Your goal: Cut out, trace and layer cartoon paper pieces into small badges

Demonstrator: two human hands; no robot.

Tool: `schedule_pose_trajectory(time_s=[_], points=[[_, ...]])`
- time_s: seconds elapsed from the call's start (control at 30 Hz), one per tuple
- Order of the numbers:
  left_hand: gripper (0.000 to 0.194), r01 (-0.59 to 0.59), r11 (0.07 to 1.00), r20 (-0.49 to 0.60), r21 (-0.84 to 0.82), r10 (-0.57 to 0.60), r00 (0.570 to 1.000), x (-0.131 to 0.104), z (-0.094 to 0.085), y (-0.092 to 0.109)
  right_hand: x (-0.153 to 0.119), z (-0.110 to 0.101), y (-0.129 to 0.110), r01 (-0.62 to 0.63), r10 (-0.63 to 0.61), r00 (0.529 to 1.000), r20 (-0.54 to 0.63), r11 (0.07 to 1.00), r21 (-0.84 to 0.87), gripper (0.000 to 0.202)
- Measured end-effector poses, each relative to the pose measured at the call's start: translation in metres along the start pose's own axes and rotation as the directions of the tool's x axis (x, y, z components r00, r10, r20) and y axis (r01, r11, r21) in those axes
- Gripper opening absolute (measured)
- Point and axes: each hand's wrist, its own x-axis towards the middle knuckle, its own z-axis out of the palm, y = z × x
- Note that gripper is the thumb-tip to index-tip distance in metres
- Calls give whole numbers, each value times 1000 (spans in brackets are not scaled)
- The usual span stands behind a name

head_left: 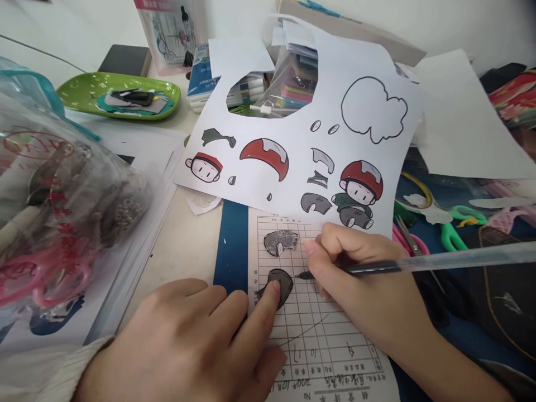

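Observation:
My left hand (201,329) presses its index fingertip on a dark grey cutout (285,283) lying on a printed grid form (318,329). In my right hand (355,279) is a black-tipped pen (372,268), its point at the cutout's right edge. Above that piece, a second grey cutout (274,244) with a small white oval lies on the form. Behind my hands stands a white sheet (251,125) printed with a helmeted cartoon figure (355,192), separate parts of it and a cloud outline. A large hole is cut in its upper part.
Plastic bags with pink-handled scissors (42,279) are at the left. A green tray (171,100) holds paper scraps. Markers (247,89) stand behind the sheet. Scissors (412,237) and green-handled scissors (452,237) lie at the right.

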Motion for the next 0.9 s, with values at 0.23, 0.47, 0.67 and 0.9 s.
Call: schedule_pose_trajectory(time_s=[0.23, 0.47, 0.67, 0.9], points=[[30, -9, 1000, 5, 4, 9, 1000, 0, -1, 0, 0, 0, 0, -8, 8, 1000, 2, 1000, 4, 40], [29, -12, 1000, 12, 1, 12, 1000, -1, -1, 0, 3, 2, -3, -11, 11, 1000, 4, 1000, 25, 41], [29, -24, 1000, 10, -1, 24, 1000, 1, -1, -2, 3, 3, -2, -13, 13, 1000, -7, 1000, 18, 41], [30, -31, 1000, 16, 2, 31, 999, -1, -2, 0, 4, 3, -2, 21, -20, 999, -25, 1000, 8, 41]])
